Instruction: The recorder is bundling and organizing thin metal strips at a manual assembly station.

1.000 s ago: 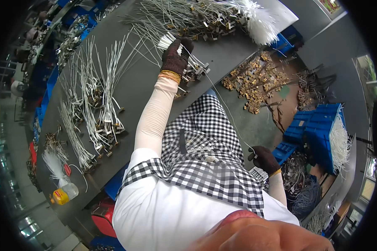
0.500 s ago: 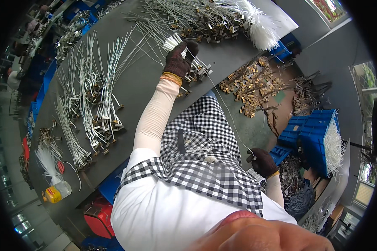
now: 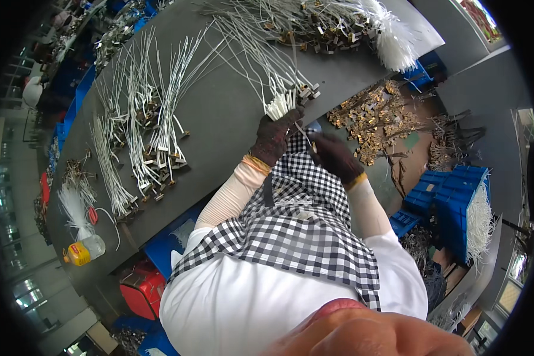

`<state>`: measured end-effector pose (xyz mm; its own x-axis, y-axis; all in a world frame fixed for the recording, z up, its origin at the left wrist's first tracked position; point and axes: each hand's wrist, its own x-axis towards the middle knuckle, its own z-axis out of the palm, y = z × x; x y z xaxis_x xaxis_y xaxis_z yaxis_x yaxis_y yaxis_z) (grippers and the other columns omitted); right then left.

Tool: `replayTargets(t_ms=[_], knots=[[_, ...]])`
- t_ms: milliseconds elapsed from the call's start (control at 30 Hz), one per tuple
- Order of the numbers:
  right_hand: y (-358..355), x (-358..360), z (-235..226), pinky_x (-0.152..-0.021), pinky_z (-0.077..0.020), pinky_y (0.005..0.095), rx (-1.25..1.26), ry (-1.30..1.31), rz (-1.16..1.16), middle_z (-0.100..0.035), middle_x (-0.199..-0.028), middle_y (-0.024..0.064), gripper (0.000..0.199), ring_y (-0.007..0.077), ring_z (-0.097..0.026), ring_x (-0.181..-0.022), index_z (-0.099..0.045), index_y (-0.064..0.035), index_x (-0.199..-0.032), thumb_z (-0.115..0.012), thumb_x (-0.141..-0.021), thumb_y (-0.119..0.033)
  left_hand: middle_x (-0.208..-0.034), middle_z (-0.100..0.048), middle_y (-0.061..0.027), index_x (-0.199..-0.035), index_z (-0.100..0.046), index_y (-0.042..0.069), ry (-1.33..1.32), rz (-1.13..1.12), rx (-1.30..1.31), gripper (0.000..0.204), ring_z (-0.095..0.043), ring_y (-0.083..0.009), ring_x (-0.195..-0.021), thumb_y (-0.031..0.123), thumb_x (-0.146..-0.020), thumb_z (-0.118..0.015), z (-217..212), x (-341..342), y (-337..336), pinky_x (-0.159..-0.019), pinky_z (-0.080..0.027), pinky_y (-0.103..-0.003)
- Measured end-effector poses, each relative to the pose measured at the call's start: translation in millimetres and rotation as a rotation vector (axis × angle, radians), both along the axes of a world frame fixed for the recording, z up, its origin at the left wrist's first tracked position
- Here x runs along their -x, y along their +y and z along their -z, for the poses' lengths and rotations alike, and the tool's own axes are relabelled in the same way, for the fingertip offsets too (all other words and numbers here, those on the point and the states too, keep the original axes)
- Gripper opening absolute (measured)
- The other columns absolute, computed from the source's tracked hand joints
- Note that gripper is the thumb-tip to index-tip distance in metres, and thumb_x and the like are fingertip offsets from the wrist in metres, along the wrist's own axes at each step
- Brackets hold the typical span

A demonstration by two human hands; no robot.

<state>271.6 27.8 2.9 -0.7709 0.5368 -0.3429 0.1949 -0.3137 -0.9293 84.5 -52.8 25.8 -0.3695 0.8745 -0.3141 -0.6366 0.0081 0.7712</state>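
Note:
My left hand (image 3: pixel 274 137), in a dark glove with a yellow cuff, is closed around a bundle of short white sleeved wire ends (image 3: pixel 280 105) near the table's edge. Beside the bundle lie small metal-ended connectors (image 3: pixel 308 91), with thin wires trailing up across the table. My right hand (image 3: pixel 336 156), gloved alike, is close to the left, over my lap. Its fingers are pinched on a thin light strand (image 3: pixel 302 135) that runs down from the bundle. The right fingertips are dark and slightly smeared, so their detail is hard to make out.
The grey table (image 3: pixel 219 139) bears bunches of white wires with connectors (image 3: pixel 160 160) at left and a big heap (image 3: pixel 320 29) at the far side. A yellow-labelled bottle (image 3: pixel 84 251) lies near left. Brass-coloured pieces (image 3: pixel 368 118) and blue crates (image 3: pixel 451 202) are at right.
My right hand has come up from low on the right to beside the left, and the long stretched strand is now short. The left hand and bundle have come nearer me.

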Motion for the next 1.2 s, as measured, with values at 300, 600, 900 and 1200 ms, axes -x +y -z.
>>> replayTargets(t_ms=[300, 600, 900, 1200], knots=[[3.7, 62.5, -48.2, -0.062, -0.0493, 0.0254, 0.032, 0.114, 0.203, -0.064, -0.086, 0.0056, 0.022, 0.0113, -0.059, -0.070, -0.060, 0.0012, -0.107, -0.064, -0.095, -0.017, -0.097, -0.070, -0.0067, -0.107, -0.067, 0.002, 0.214, -0.171, 0.121, 0.018, -0.070, -0.0176, -0.085, 0.011, -0.091, -0.067, -8.5, 25.1, -6.6, -0.066, -0.057, -0.030], [-8.6, 71.4, -28.0, -0.072, -0.0536, 0.0281, -0.627, 0.001, 0.099, -0.065, -0.094, 0.0096, 0.027, 0.0133, -0.064, -0.081, -0.054, -0.0005, -0.115, -0.065, -0.093, -0.009, -0.085, -0.071, -0.0099, -0.105, -0.064, -0.001, 0.283, -0.303, 0.187, 0.025, -0.070, -0.0199, -0.063, 0.019, -0.091, -0.070, -26.7, 38.3, 18.3, -0.057, -0.058, -0.029], [14.8, 79.8, -11.3, -0.073, -0.0514, 0.0304, -0.414, 0.146, 0.188, -0.063, -0.093, 0.0082, 0.029, 0.0152, -0.062, -0.083, -0.056, -0.0012, -0.112, -0.071, -0.089, -0.010, -0.105, -0.070, -0.0071, -0.117, -0.068, 0.006, 1.321, 0.035, -0.259, 0.024, -0.070, -0.0179, -0.092, 0.018, -0.096, -0.063, 11.5, 81.1, 24.5, -0.074, -0.058, -0.031], [127.4, 112.7, 4.4, -0.079, -0.0535, 0.0386, -1.020, -0.314, 0.276, -0.066, -0.102, 0.0199, 0.038, 0.0321, -0.067, -0.090, -0.059, -0.0008, -0.114, -0.070, -0.090, -0.029, -0.076, -0.069, -0.0089, -0.095, -0.066, -0.001, 0.417, -0.091, 0.426, 0.024, -0.067, -0.0156, -0.059, 0.022, -0.089, -0.069, 25.1, 132.9, 56.1, -0.052, -0.053, -0.027]])
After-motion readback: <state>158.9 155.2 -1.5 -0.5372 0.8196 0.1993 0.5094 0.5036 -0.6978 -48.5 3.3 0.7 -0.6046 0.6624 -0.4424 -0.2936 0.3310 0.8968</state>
